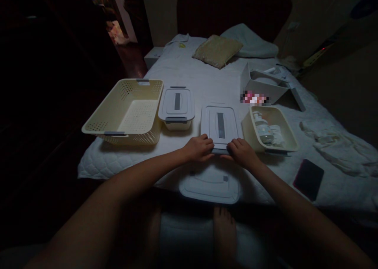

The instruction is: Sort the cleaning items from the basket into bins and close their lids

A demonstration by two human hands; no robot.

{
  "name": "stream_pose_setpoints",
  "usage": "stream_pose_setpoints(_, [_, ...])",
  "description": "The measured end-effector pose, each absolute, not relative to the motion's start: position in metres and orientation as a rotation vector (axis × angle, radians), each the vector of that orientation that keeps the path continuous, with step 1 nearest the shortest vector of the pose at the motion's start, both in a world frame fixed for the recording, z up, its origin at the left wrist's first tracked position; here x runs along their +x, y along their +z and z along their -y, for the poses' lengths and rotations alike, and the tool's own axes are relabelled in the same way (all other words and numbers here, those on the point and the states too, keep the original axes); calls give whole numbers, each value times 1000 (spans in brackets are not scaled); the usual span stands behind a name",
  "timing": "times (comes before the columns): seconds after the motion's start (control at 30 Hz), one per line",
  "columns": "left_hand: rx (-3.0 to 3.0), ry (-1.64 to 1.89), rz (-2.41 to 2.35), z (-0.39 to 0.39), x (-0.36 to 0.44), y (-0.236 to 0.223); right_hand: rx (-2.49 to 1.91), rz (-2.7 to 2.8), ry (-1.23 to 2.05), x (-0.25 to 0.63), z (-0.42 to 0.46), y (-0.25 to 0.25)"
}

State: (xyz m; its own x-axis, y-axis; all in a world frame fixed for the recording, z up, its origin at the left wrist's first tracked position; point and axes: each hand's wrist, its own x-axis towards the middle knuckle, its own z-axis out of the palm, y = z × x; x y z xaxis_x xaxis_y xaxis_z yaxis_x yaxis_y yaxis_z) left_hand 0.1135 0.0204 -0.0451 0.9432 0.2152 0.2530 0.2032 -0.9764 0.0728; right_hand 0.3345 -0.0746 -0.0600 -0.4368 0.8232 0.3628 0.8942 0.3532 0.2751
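Note:
A lidded storage box with a pale lid and a dark grey strip sits on the bed in front of me. My left hand is closed on the left end of its near edge, fingers curled over the lid. At the right end of the same edge my right hand grips in the same way. Just below both hands, a loose pale lid lies at the bed's front edge. Right of the box stands an open cream bin holding bottles.
A smaller lidded box and a large perforated basket stand at left. A dark tablet-like object and crumpled cloth lie at right. Further back are a white box and a cushion.

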Motion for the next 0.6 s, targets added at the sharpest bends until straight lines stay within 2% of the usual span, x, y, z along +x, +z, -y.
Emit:
stream_pose_setpoints(0.23, [2540,637,-669,-36,117,-35,-1705,2290,-334,331,79,-49])
stream_pose_setpoints(0.37, [1986,793,-1054,-53,122,-38,-1829,1928,-253,339,73,-46])
stream_pose_setpoints(0.47, [1457,693,-1170,-60,124,-41,-1969,1566,-121,355,58,-54])
stream_pose_setpoints(0.6, [1061,508,-1117,-58,127,-36,-2141,1214,337,375,33,-64])
